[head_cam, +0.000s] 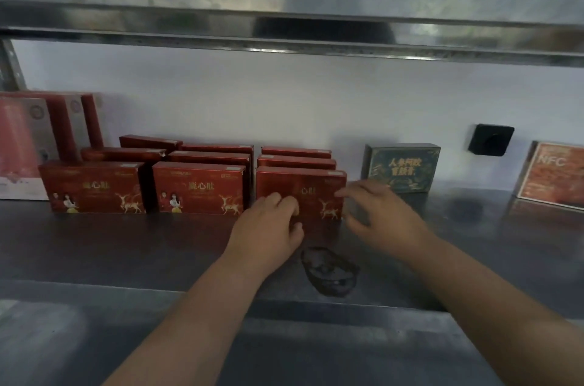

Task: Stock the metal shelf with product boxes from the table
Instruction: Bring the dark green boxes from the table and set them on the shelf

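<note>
Stocking in progress, seen from in front of the metal shelf. Nine red product boxes stand upright on its surface in three columns, each three deep, with their printed faces forward. The left and middle columns stand untouched and read as finished.

Both hands are at the front box of the right-hand column, which rests on the shelf just in front of the two boxes behind it. The left hand has its fingers curled against the lower left of the box face; whether they pinch the box or only press on it cannot be told. The right hand has its fingers spread apart and loosely bent, with one fingertip at the right edge of the box and nothing held.

This box appears to be in the step of placing or squaring up, so the red block is judged to be near completion. To its right stand a dark green box and, well apart, an orange box marked NFC, with bare shelf between them. Tall pink boxes occupy the far left. The counter that supplies the stock is out of view, so what is left cannot be counted.
</note>
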{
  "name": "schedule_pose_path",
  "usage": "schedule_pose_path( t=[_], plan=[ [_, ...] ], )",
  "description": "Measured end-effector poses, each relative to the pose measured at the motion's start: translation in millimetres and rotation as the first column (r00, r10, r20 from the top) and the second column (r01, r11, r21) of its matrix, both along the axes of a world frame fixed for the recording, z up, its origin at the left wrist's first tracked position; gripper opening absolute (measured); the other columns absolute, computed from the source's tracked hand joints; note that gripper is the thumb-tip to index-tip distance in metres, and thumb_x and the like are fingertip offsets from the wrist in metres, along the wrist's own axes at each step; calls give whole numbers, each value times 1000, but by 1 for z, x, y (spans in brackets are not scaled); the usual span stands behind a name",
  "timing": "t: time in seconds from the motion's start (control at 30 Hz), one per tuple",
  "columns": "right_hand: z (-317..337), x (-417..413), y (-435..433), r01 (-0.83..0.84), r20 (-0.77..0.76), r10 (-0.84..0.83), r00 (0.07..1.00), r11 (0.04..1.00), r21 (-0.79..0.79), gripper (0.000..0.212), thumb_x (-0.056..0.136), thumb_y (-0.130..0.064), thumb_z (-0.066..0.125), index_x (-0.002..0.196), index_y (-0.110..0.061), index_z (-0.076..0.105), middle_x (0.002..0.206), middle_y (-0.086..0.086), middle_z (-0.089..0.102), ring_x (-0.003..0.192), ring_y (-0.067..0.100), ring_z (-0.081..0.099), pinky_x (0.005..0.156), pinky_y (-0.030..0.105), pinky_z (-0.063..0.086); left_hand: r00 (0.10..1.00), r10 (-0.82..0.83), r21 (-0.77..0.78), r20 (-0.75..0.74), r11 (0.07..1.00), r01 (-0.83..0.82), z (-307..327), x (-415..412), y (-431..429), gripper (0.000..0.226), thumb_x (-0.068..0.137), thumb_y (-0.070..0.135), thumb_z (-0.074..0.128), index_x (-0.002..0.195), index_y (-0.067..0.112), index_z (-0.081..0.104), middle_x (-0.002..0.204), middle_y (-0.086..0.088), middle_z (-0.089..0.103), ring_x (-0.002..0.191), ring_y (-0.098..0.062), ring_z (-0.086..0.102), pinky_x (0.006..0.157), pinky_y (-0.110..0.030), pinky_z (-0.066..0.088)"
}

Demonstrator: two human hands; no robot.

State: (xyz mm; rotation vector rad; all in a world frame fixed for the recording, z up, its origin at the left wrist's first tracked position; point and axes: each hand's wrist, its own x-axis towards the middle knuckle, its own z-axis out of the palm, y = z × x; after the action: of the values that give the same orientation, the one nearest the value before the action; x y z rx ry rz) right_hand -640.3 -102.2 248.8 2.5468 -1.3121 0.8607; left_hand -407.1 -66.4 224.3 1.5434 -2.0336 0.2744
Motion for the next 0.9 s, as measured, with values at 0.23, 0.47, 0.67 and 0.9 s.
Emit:
schedule_pose_path(
  t=[0.23, 0.47, 0.67, 0.9],
  plan=[
    [-27, -20, 78, 220, -158, -177, 971, 923, 316, 40, 101, -52, 47, 136, -37, 59, 137, -11, 58, 123, 10, 53, 100, 27, 44, 981, -169, 449, 99, 887, 108, -7, -7, 23, 66, 95, 66, 34, 152, 33, 35, 158, -1, 32, 144, -24, 29, 117, -40, 28],
    [-71, -31, 161, 403, -223, -366, 903, 903, 150, 67, 102, -60, 17, 150, -25, 47, 154, 7, 47, 143, 32, 42, 116, 47, 34, 821, -419, 388, 388, 882, 267, -26, -44, 80, 77, 98, 65, 20, 158, 27, -11, 167, -4, -12, 153, -26, -10, 123, -48, -1],
    [-134, -48, 281, 504, -197, -466, 863, 823, 260, 49, 94, -40, 42, 138, -25, 55, 137, 7, 60, 123, 29, 60, 96, 43, 54, 670, -639, 290, 378, 769, 570, -87, -71, 145, 65, 84, 53, 44, 140, 21, 55, 144, -7, 55, 135, -30, 49, 113, -53, 35],
    [-230, -79, 427, 564, -193, -556, 809, 638, 525, 34, 95, -39, 43, 123, -27, 60, 106, -3, 66, 93, 24, 66, 68, 37, 55, 530, -825, 607, 195, 526, 596, -178, -125, 256, 43, 89, 47, 42, 121, 25, 60, 107, 6, 64, 98, -20, 61, 80, -39, 53]
  ],
)
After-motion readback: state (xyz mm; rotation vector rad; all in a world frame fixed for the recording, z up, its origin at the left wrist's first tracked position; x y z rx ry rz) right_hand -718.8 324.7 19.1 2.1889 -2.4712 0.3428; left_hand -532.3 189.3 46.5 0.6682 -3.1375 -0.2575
